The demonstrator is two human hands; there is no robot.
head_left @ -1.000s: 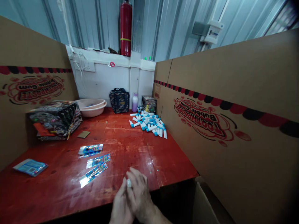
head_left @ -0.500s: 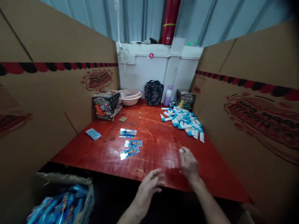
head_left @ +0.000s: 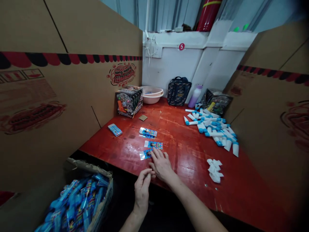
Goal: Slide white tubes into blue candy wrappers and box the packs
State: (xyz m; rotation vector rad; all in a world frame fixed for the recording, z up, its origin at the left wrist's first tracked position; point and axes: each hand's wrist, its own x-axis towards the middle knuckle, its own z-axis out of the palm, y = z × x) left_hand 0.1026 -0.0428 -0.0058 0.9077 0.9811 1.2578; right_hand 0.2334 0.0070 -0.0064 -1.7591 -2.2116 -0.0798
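Note:
My right hand (head_left: 161, 164) lies flat on the red table (head_left: 183, 154), its spread fingers touching the nearest of three blue printed wrappers (head_left: 146, 154). The other two wrappers (head_left: 153, 144) (head_left: 148, 132) lie in a row just beyond it. My left hand (head_left: 142, 188) hovers at the table's front edge, fingers loosely curled, thumb and fingertips close together with nothing visible between them. A pile of white tubes with blue caps (head_left: 213, 127) lies at the right rear. Small white crumpled pieces (head_left: 214, 170) sit right of my right hand.
A cardboard box of blue packets (head_left: 79, 203) stands below the table's left front. Tall cardboard walls (head_left: 60, 80) close in both sides. At the back stand a printed display box (head_left: 129, 101), pink basins (head_left: 152, 94), a dark bag (head_left: 179, 91), a purple bottle (head_left: 195, 96) and a foil bag (head_left: 217, 101). A blue pack (head_left: 115, 129) lies left.
The view swung left and down. My hands came apart; the right hand let go of the small white thing and moved left onto the nearest wrapper. White pieces now show on the table.

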